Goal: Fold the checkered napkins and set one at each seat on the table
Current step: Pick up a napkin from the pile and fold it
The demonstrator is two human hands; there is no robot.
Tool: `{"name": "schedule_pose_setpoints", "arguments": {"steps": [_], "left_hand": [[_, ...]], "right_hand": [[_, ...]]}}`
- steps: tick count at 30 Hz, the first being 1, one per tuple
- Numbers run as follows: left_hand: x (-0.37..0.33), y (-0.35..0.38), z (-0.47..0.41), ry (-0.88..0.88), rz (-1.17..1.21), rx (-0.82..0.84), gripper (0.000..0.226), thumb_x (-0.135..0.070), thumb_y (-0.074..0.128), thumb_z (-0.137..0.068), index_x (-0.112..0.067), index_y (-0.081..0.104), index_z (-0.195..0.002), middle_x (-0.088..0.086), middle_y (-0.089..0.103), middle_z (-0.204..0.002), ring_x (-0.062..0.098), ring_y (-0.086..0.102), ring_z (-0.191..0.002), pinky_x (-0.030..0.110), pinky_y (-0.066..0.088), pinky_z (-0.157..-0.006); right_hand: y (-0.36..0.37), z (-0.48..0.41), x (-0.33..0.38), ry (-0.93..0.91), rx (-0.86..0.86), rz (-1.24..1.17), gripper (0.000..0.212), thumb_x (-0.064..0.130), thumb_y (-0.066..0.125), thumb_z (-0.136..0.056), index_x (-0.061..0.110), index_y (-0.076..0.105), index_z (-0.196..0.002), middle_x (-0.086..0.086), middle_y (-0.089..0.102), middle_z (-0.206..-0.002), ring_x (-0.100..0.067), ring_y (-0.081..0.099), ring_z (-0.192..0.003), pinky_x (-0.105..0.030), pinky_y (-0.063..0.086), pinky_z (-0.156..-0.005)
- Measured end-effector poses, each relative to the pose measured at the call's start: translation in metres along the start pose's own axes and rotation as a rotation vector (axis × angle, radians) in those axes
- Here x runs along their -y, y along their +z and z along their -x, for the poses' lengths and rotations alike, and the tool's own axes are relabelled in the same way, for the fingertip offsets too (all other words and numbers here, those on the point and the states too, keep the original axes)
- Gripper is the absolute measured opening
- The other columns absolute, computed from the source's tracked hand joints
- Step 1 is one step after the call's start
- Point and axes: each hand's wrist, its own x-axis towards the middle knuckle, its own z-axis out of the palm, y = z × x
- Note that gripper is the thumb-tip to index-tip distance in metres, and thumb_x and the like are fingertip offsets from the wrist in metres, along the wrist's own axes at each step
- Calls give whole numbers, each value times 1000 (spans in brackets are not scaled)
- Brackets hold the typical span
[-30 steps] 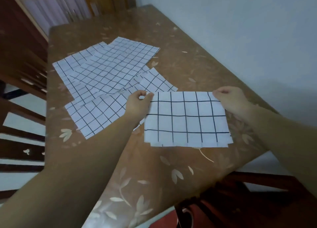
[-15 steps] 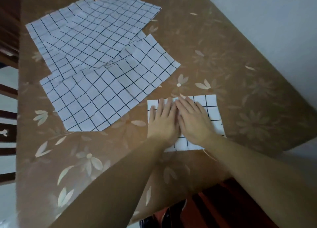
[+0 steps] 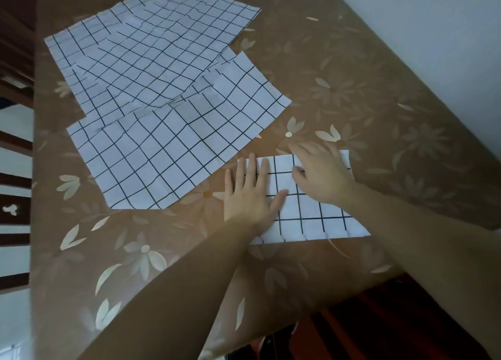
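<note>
Plainly the layers are the risk: the folded checkered napkin shows staggered edges along its near side, so a sideways push from flat palms could slide them out of line. It also lies close to the near edge of the desk, where a drag might pull it off. The left hand and right hand press it flat, fingers straight, gripping nothing. It is a white rectangle with a black grid, and the unfolded napkins overlap just beyond.

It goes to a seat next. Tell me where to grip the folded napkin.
Pinch the folded napkin at its near edge, coming from the near side of the table: the stepped loose layers end there, so one pinch likely keeps them together.
</note>
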Motion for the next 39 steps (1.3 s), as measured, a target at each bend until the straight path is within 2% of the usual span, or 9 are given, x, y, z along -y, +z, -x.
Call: {"name": "schedule_pose_setpoints", "arguments": {"steps": [11,15,19,23,26,29,32,35,39], "left_hand": [[8,-8,11,5,113,-52,75,-69,18,-91,-32,-1,-154,1,-8,-163,23,-10,-149,48,0,-120],[12,-24,13,-124,338,-178,79,-56,47,-89,-31,9,-153,1,7,-162,24,4,-148,46,12,-117],[16,-49,12,-226,860,-269,89,-55,66,-78,-30,21,-150,-3,33,-147,16,37,-133,36,33,-109],[29,-70,3,-415,1317,-82,62,-58,73,-70,-20,63,-119,0,70,-109,20,66,-99,39,54,-89],[33,-83,0,-410,1669,177,31,-42,72,-81,-15,69,-95,5,67,-78,26,62,-81,34,51,-75],[22,-91,4,-296,1891,380,34,-35,56,-93,-12,65,-116,9,71,-108,26,68,-101,42,53,-87],[13,-90,6,-295,1842,470,39,-33,55,-95,-12,58,-128,12,68,-121,27,67,-108,43,54,-86],[9,-83,8,-414,1698,378,23,-22,58,-95,-9,65,-113,6,76,-97,20,73,-85,35,57,-70],[13,-70,8,-485,1531,342,17,-26,66,-90,-14,69,-103,7,75,-100,25,71,-93,44,57,-82]], "right_hand": [[-11,-18,19,118,67,-155,17,26,57,-87,22,66,-100,1,60,-114,-21,51,-110,-36,37,-95],[-28,-14,22,226,71,-414,8,17,58,-83,18,65,-82,-6,70,-89,-26,63,-80,-38,52,-70],[-59,-8,21,257,81,-682,7,18,62,-84,14,68,-83,-12,71,-88,-32,66,-82,-36,50,-68],[-109,1,23,221,38,-860,7,18,68,-87,11,69,-86,-13,72,-86,-20,57,-73,-33,43,-68],[-131,7,15,328,-120,-1087,5,21,70,-85,17,69,-82,-2,69,-88,-17,62,-90,-33,46,-87],[-127,18,6,550,-126,-1407,6,13,63,-91,9,66,-90,-6,69,-89,-24,66,-88,-37,54,-84],[-108,35,2,728,-76,-1314,3,12,62,-92,12,64,-90,-6,67,-84,-19,64,-70,-34,51,-70],[-86,51,-4,802,-29,-1231,21,15,65,-89,16,62,-111,-4,69,-95,-21,65,-83,-34,48,-77],[-68,64,-8,808,-28,-1226,41,12,67,-87,23,54,-125,-5,70,-104,-25,70,-91,-34,55,-74]]}}
